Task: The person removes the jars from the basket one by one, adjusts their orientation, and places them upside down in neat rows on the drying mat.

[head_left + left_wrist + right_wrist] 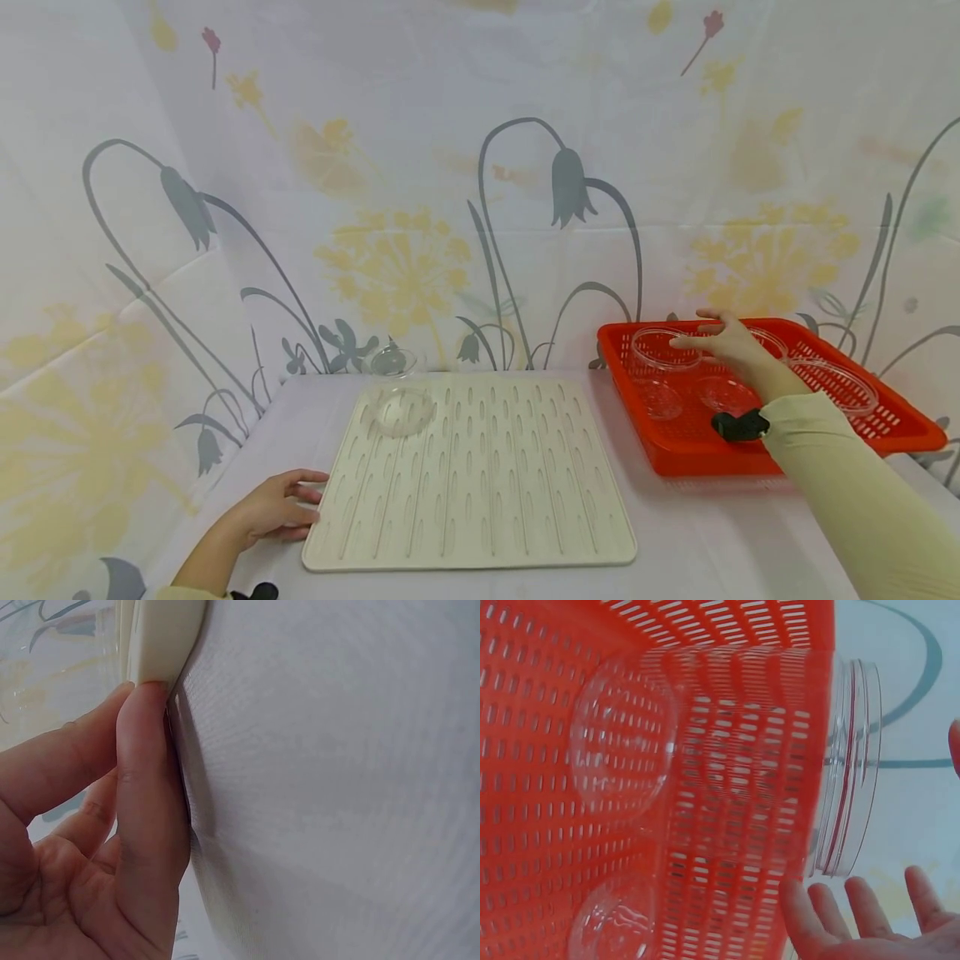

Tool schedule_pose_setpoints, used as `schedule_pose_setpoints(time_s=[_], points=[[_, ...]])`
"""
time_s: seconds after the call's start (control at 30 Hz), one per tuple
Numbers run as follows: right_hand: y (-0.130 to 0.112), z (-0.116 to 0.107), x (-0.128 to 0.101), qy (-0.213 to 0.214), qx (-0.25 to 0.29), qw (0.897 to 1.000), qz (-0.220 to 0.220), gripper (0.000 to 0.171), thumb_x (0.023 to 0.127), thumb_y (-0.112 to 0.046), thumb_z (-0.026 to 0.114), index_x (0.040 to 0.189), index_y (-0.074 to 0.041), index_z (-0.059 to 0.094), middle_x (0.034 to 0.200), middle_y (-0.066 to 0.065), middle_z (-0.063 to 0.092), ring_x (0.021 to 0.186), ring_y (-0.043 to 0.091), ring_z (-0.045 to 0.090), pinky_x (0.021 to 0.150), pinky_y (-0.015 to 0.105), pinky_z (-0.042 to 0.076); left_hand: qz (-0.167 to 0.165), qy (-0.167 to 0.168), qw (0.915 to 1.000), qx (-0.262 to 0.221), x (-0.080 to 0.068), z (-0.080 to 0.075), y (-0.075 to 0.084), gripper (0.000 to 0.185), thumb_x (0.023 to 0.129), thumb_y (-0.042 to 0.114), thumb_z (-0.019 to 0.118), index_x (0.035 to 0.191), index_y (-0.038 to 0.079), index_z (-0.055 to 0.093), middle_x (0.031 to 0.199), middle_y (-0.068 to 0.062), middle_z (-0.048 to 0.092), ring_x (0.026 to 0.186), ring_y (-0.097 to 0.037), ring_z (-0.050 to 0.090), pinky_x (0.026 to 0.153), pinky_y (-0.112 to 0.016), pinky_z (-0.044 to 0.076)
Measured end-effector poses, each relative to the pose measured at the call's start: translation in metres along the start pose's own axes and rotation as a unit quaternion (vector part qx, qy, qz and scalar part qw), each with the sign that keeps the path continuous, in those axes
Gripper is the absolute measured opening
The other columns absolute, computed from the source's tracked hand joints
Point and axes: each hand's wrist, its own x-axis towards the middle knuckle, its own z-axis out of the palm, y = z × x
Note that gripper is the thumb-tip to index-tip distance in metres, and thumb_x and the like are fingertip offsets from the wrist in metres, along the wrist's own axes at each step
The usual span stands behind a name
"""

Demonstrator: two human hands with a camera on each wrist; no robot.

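Note:
A cream ribbed mat [480, 467] lies flat in the middle of the white table. My left hand [303, 500] rests beside its near left edge, straight fingertips [142, 712] touching the mat's rim [161, 637]. A clear round dish [403, 410] sits on the mat's far left corner, with another clear piece [393, 360] just behind it. My right hand [696, 335] hovers over the red slotted basket [675, 454] with fingers [855, 911] stretched out and holding nothing. It is nearest a clear round dish [660, 348] in the basket's far left part [847, 765].
Several more clear dishes lie in the basket, such as one [840, 379] at its right and one [622, 739] on its floor. A flowered cloth backdrop [480, 183] closes in the table behind and on the left. A black wrist strap [738, 425] sits on my right arm.

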Motion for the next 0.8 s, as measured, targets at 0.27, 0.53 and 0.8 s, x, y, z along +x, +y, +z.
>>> schedule_pose_setpoints(time_s=[0.27, 0.53, 0.8], points=[[0.011, -0.002, 0.006, -0.082, -0.069, 0.993, 0.04, 0.103, 0.086, -0.03, 0.067, 0.143, 0.007, -0.009, 0.141, 0.039, 0.01, 0.126, 0.053, 0.018, 0.101, 0.062, 0.023, 0.005, 0.001, 1.0, -0.001, -0.002, 0.0, 0.001, 0.059, 0.074, -0.011, 0.069, 0.127, -0.009, 0.044, 0.097, -0.012, 0.054, 0.069, -0.019, 0.059, 0.061, -0.032, 0.055], [0.02, -0.005, 0.006, -0.121, -0.126, 0.983, 0.05, 0.097, 0.084, -0.022, 0.07, 0.139, 0.018, 0.0, 0.133, 0.04, 0.018, 0.118, 0.051, 0.026, 0.099, 0.06, 0.028, 0.004, 0.003, 1.0, -0.001, -0.003, 0.0, 0.002, 0.059, 0.073, -0.011, 0.07, 0.127, -0.009, 0.044, 0.098, -0.012, 0.054, 0.069, -0.019, 0.059, 0.061, -0.032, 0.055], [0.024, 0.002, 0.008, -0.142, -0.046, 0.984, 0.101, 0.102, 0.087, -0.018, 0.066, 0.139, 0.011, -0.018, 0.138, 0.041, 0.011, 0.117, 0.05, 0.041, 0.095, 0.053, 0.04, 0.004, 0.0, 1.0, -0.006, -0.002, 0.0, 0.0, 0.059, 0.074, -0.01, 0.07, 0.127, -0.009, 0.044, 0.098, -0.013, 0.054, 0.069, -0.019, 0.059, 0.061, -0.032, 0.055]])
